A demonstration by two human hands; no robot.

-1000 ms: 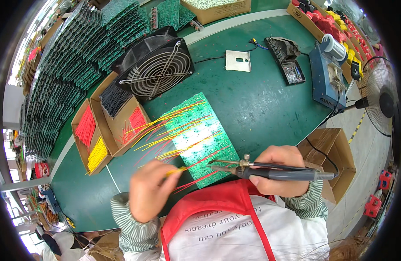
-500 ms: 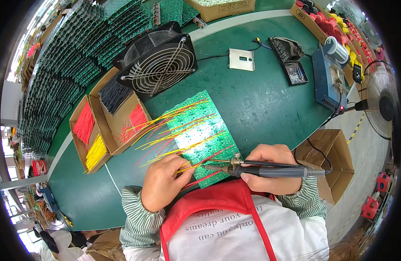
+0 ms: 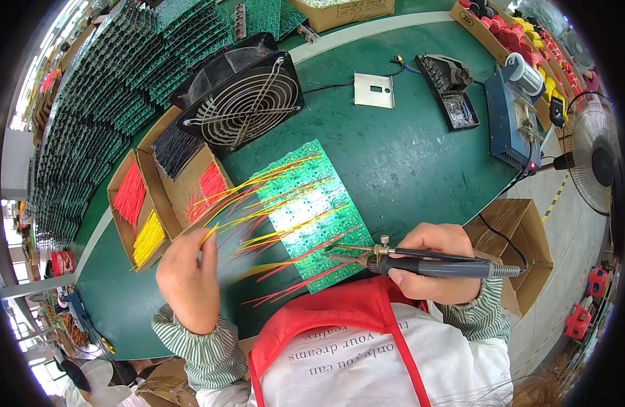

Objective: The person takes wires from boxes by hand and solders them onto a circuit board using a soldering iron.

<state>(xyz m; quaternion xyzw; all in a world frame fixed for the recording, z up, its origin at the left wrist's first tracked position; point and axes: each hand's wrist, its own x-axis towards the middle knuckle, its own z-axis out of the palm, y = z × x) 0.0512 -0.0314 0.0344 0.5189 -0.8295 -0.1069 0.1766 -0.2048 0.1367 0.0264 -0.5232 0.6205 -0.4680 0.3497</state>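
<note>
Left hand (image 3: 189, 277) pinches thin yellow wires (image 3: 212, 231), likely floppy, best end-held, left of green circuit board (image 3: 326, 230); right hand (image 3: 438, 288) grips grey soldering iron (image 3: 438, 267).

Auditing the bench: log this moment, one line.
left hand: pinching yellow wire | right hand: gripping soldering iron | iron tip: over circuit board

circuit board (image 3: 319, 230) on table (image 3: 407, 163) | wire box (image 3: 188, 169) left | fan (image 3: 251, 105) behind-left
</note>
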